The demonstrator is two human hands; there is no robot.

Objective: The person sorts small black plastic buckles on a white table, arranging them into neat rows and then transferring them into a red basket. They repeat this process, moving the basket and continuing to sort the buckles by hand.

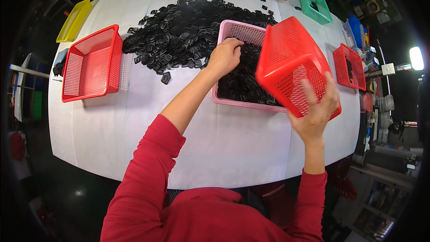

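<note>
Right hand (317, 110) has the tilted red basket (286, 47), thumb and fingers on its near end; fingers motion-blurred, so exact grip unclear. Key relation: that basket slants over the right part of the pink basket (251, 104) and hides its right end. Can't tell if the two touch. Red one's long axis seems to run from the person toward the far side; pink one's looks left-right, but the hidden end makes that a judgement.

Left hand (225, 57) is over the pink basket's left wall, fingers curled down by the black pieces (239, 78) inside. Can't tell if it's pinching any. Those pieces lie right of and nearer the person than the left hand; tilted basket is further right, so right hand is the nearer one to it.

Big black pile (188, 29) sits just left of and beyond the pink basket. Second red basket (95, 74) stands well apart, far left.
</note>
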